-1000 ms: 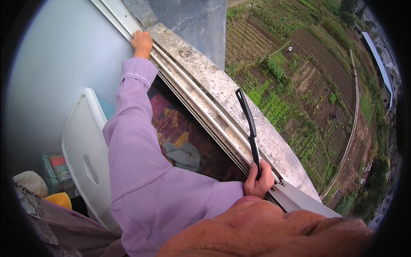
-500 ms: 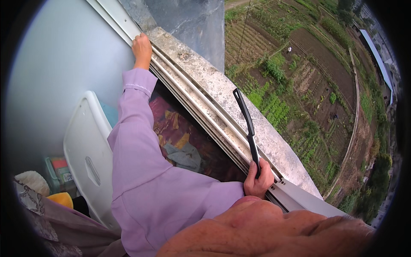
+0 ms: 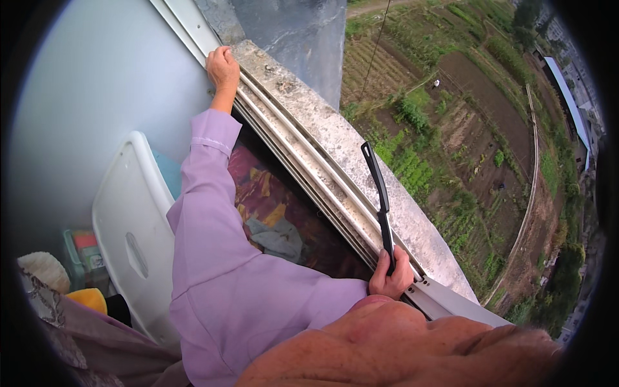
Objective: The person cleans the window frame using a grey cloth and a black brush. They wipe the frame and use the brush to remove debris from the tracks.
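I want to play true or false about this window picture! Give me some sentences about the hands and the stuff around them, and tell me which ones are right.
1. The right hand holds a long black tool. True.
2. The left hand holds a yellow cup. False: it rests on the window track, up by the frame.
3. The black tool points down into the room. False: it lies along the stone sill, its tip away from the person.
4. The sleeve is light purple. True.
5. A white plastic chair stands inside, below the left arm. True.
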Tool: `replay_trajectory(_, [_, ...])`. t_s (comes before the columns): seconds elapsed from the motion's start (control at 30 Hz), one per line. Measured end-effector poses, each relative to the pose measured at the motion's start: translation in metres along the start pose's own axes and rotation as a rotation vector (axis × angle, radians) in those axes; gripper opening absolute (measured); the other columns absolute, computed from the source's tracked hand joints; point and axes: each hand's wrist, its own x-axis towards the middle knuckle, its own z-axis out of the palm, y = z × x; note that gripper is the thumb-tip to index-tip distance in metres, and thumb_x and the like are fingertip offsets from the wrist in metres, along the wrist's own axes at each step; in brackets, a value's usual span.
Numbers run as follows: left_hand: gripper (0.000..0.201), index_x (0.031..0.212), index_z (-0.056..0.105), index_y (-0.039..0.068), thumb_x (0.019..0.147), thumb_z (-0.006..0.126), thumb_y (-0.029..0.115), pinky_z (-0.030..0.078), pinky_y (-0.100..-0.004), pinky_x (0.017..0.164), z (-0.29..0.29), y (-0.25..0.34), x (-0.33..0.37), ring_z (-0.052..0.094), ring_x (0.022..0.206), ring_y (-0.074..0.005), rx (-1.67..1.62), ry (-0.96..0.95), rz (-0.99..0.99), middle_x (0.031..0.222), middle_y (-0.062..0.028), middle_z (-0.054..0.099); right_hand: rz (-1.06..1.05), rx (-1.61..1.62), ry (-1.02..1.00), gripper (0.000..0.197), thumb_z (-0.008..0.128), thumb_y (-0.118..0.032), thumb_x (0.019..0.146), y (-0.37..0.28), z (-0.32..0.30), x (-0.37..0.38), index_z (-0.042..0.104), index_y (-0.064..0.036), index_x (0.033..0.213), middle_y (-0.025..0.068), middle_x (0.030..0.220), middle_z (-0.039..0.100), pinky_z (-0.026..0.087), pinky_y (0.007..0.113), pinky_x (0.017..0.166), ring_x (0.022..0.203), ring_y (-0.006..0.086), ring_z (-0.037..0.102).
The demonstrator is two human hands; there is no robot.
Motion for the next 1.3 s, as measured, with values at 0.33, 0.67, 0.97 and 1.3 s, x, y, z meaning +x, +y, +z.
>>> replay_trajectory(0.33, [0.043, 0.121, 0.062, 0.013, 0.080, 0.053, 0.024, 0.043, -0.0424, 0.097, 0.011, -0.023, 0.027, 0.051, 0.116, -0.0329, 0.288, -0.476, -0.384, 0.121, -0.0159, 0.057, -0.003, 0.000, -0.011, 0.015, 0.066, 0.003, 0.078, -0.003, -0.003, 0.005, 0.059, 0.0034, 0.092, 0.0171, 0.072, 0.057, 0.043, 0.038, 0.053, 0.059, 0.0325, 0.056])
replay_trajectory(0.67, [0.045, 0.112, 0.061, 0.002, 0.072, 0.057, 0.023, 0.046, -0.0453, 0.091, 0.040, -0.055, 0.049, 0.058, 0.107, -0.0403, 0.248, -0.701, -0.254, 0.111, -0.0262, 0.062, -0.005, -0.015, 0.007, 0.016, 0.068, 0.000, 0.078, -0.002, -0.005, 0.005, 0.060, 0.0017, 0.093, 0.0162, 0.073, 0.059, 0.045, 0.037, 0.057, 0.062, 0.0322, 0.058])
replay_trajectory(0.97, [0.035, 0.088, 0.063, -0.009, 0.063, 0.061, 0.016, 0.049, -0.0457, 0.079, 0.067, -0.098, 0.061, 0.063, 0.090, -0.0446, 0.181, -0.768, -0.176, 0.090, -0.0311, 0.064, -0.015, -0.001, 0.006, 0.016, 0.068, 0.000, 0.078, -0.002, -0.005, 0.006, 0.060, 0.0015, 0.091, 0.0157, 0.072, 0.058, 0.044, 0.037, 0.056, 0.061, 0.0314, 0.058])
replay_trajectory(1.3, [0.028, 0.080, 0.064, -0.009, 0.063, 0.064, 0.013, 0.050, -0.0427, 0.076, 0.048, -0.060, 0.055, 0.065, 0.088, -0.0426, 0.019, -0.799, -0.167, 0.084, -0.0282, 0.066, -0.006, -0.012, 0.006, 0.018, 0.068, 0.002, 0.077, -0.002, -0.005, 0.005, 0.059, 0.0018, 0.092, 0.0168, 0.071, 0.058, 0.045, 0.039, 0.055, 0.061, 0.0333, 0.058])
